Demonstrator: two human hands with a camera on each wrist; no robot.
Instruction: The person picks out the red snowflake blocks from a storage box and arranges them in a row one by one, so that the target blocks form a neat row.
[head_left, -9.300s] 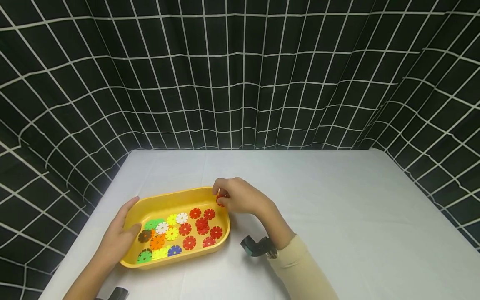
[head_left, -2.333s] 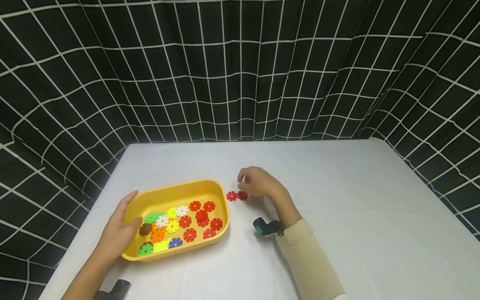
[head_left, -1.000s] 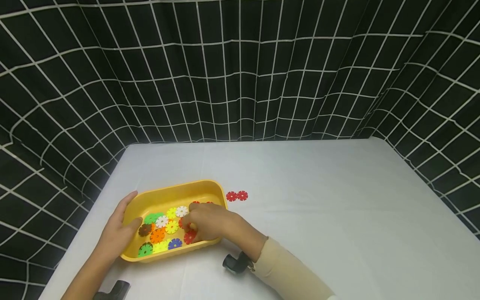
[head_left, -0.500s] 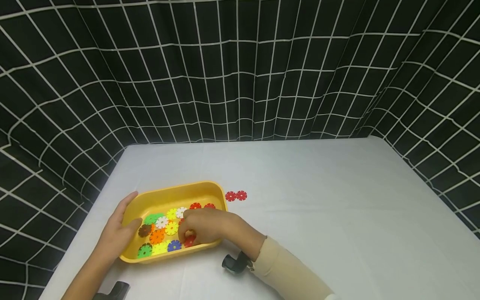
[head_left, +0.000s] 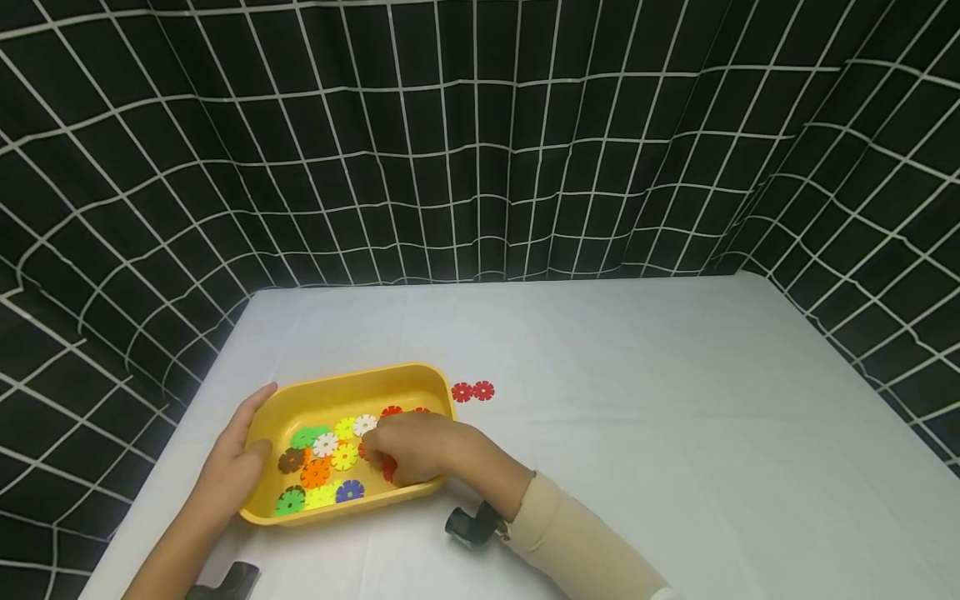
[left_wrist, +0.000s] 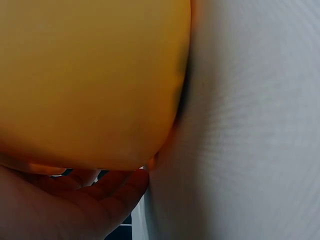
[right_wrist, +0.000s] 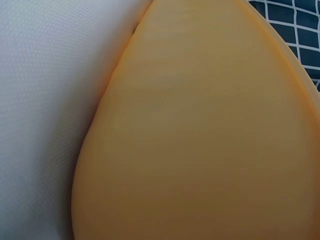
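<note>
My left hand [head_left: 231, 467] grips the left end of a yellow plastic tray [head_left: 330, 392], thumb over the rim and fingers outside. In the left wrist view its fingers [left_wrist: 120, 197] lie against the tray's outer wall. Down inside the right part of the tray, my right hand [head_left: 420, 448] has its fingers curled and pinches a red notched building disc [head_left: 389, 469], mostly covered by the fingers. Other red discs [head_left: 392, 412] lie partly hidden behind this hand. Only the tray's outer wall [right_wrist: 195, 130] fills the right wrist view; the hand is out of sight there.
Two red discs [head_left: 472, 391] lie side by side on the white table [head_left: 637, 400], right of the tray. White [head_left: 326, 444], yellow [head_left: 345, 456], orange [head_left: 315, 473], brown [head_left: 291, 460], green [head_left: 290, 501] and blue discs [head_left: 349, 491] lie in the tray. A black grid curtain [head_left: 480, 142] surrounds the table.
Two red discs went from the tray to the table. My right hand came back into the tray, and a red disc near its front wall has shifted with the fingers. The left hand stays on the tray.
</note>
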